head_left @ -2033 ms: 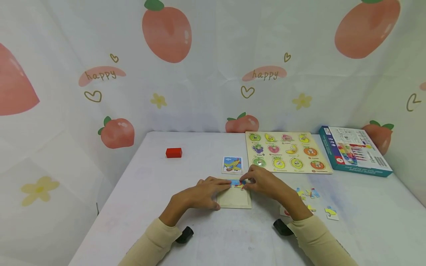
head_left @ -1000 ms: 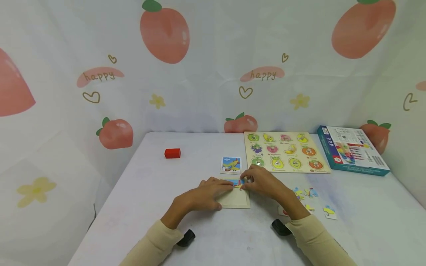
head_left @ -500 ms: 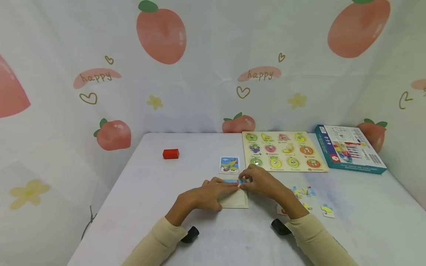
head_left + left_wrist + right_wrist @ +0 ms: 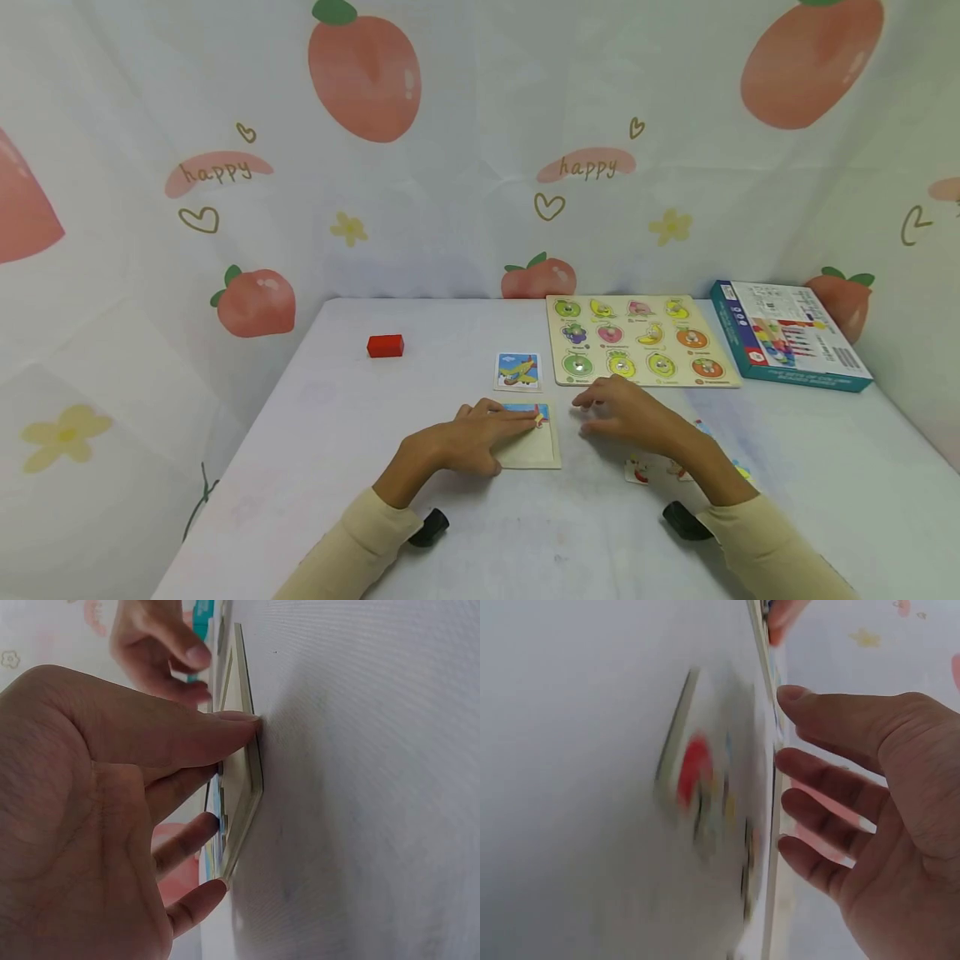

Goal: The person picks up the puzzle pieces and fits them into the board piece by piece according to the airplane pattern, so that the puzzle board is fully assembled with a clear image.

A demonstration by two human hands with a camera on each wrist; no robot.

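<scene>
A small square wooden puzzle frame [image 4: 528, 452] lies on the white table. Joined puzzle pieces [image 4: 543, 412] with blue and red print line its far edge. My left hand [image 4: 467, 440] rests on the frame, the index finger stretched over those pieces. In the left wrist view its thumb [image 4: 187, 739] touches the near rim, and other fingertips press by the pieces and the corner. My right hand [image 4: 636, 417] hovers to the right of the frame, its fingers loosely bent around nothing. Loose pieces [image 4: 637, 470] lie beneath and beside its wrist, partly hidden.
Behind the frame lies a small picture card [image 4: 517, 372] with a yellow airplane. A fruit puzzle board [image 4: 642, 342] and a teal-edged box [image 4: 795, 337] lie at the back right. A red block [image 4: 386, 346] sits at the back left, near a printed curtain [image 4: 450, 192].
My right hand has let go at the pieces in the frame and moved right, toward the loose pieces. My left index finger has slid right along the top row and now lies over the pieces.
</scene>
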